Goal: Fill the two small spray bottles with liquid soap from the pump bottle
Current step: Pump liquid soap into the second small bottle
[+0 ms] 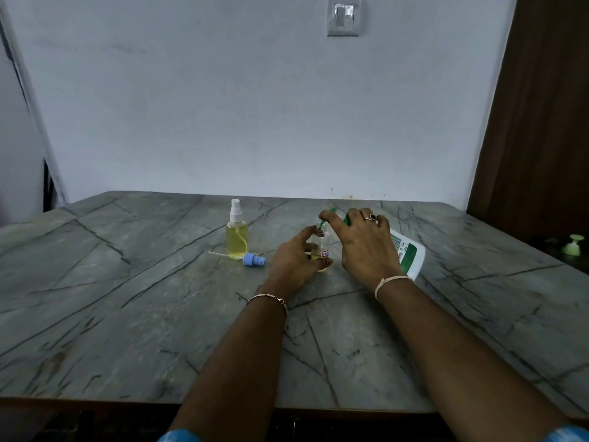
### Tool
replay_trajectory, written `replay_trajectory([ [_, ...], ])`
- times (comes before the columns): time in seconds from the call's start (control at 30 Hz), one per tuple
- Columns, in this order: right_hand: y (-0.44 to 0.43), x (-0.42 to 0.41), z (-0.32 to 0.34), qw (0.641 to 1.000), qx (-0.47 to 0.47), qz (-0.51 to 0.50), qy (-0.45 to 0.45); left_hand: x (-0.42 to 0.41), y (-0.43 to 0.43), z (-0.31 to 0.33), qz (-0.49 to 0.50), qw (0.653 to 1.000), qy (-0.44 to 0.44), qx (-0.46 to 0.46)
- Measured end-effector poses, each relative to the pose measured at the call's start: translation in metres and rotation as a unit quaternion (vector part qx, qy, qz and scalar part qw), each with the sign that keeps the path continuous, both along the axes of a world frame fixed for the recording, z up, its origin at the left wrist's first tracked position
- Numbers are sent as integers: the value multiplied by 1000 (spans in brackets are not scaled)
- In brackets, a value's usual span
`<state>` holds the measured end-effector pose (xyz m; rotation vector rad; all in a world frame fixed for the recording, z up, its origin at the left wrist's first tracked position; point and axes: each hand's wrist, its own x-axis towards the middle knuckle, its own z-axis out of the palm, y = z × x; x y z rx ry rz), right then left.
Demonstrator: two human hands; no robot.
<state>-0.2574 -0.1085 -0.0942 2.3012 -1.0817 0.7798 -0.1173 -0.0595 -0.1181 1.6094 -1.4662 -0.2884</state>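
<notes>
Closest to the camera you just get blue sleeves (pixel 180 436) at the bottom edge, then both forearms reaching out over a grey marbled table (pixel 127 314). There's a thin bracelet (pixel 267 299) on the left wrist and a pale band (pixel 387 282) on the right.

The left hand (pixel 296 263) has its fingers wrapped round a small bottle (pixel 320 247), which stands upright on the table about mid-way back. It's clear, has no cap on, and there's only a bit of yellow liquid at the bottom. It has a tiny sticker (pixel 325 253) with red and blue marks, way too small to read.

The right hand (pixel 363 244), with a dark ring (pixel 372 217) on it, grips the pump bottle (pixel 409 253) around the top. That bottle is tipped over to the left, and its green nozzle (pixel 322 223) sits right at the small bottle's mouth. It's white with a green label (pixel 402 247); there's print on it but I can't make out any brand.

Just left of the hands a blue cap (pixel 254 260) lies on its side with its dip tube sticking out. Touching or just behind it is the full bottle (pixel 237 237), upright, yellow liquid, white spray top on.

Far right there's a small green thing (pixel 573 244), can't tell what it is. Behind it all is a pale wall (pixel 255 106) with a switch (pixel 343 16).
</notes>
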Motion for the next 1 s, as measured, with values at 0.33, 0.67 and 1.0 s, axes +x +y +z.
replay_trajectory([
  [0.33,1,1,0,1000,-3,-6,1,-2,2,1,5,1000,-15,2],
  [0.67,-2,-2,0,1000,6,3,10,-2,2,2,12,1000,-11,1],
  [1.0,2,1,4,1000,15,8,-9,-2,2,3,7,1000,-20,1],
])
